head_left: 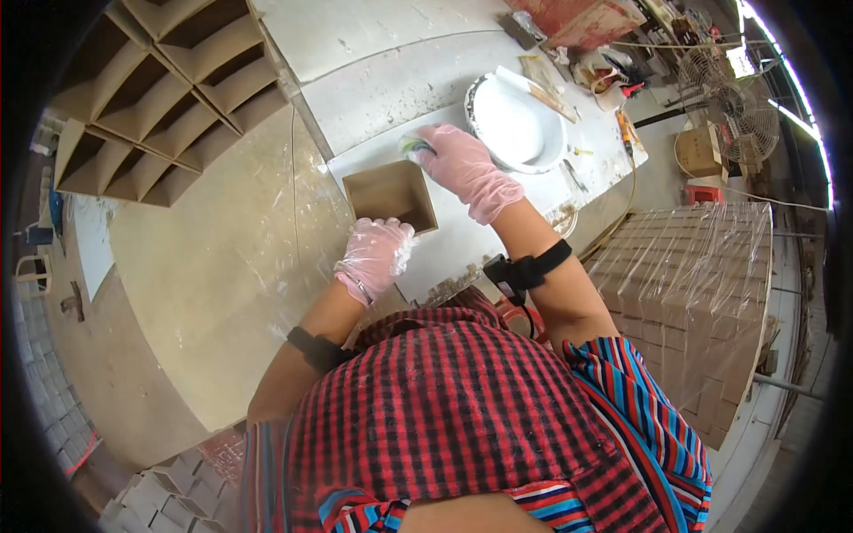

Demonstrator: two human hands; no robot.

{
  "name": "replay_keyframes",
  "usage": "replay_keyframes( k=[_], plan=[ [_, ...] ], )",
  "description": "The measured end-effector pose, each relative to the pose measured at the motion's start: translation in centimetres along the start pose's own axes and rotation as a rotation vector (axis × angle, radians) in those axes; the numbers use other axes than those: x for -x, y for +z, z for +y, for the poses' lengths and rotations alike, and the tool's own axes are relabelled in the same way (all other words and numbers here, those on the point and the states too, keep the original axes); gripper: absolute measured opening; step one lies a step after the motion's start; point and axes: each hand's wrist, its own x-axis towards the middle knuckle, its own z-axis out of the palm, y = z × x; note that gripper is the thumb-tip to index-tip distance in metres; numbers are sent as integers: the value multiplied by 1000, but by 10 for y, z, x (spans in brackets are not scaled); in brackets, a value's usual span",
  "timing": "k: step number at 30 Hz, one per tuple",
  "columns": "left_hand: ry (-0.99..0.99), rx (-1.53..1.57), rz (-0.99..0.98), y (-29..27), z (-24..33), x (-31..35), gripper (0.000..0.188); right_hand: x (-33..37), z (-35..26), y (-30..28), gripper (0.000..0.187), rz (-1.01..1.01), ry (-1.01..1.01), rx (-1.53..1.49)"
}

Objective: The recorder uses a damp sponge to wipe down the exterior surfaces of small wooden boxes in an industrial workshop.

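Observation:
A small open-topped brown board box (387,188) sits on the white work surface in front of me. My left hand (373,252), in a pink translucent glove smeared with white, has its fingers curled over the box's near edge. Beyond the box's far right corner is my right hand (462,169), also gloved, closed around a pale green and white sponge-like pad (411,146). Its exact kind is hard to make out. Just past the right hand stands a round white basin (558,145) with white paste or liquid in it. A flat wooden-edged scraper (538,93) lies across its rim.
Similar brown boxes (147,111) are stacked at the far left on a tan board (222,266). Plastic-wrapped boxes (684,293) stand at the right, below a fan (730,102). An orange-handled tool (627,131) with a cord lies at the table's right edge.

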Motion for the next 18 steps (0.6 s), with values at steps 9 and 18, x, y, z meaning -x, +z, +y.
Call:
replay_keyframes(
  k=[9, 18],
  plan=[
    [2, 22, 45, 1, 1, 1, 12, 88, 6, 13, 28, -179, 40, -90],
    [14, 64, 116, 3, -1, 1, 16, 71, 8, 26, 26, -1, 77, -46]
  ],
)
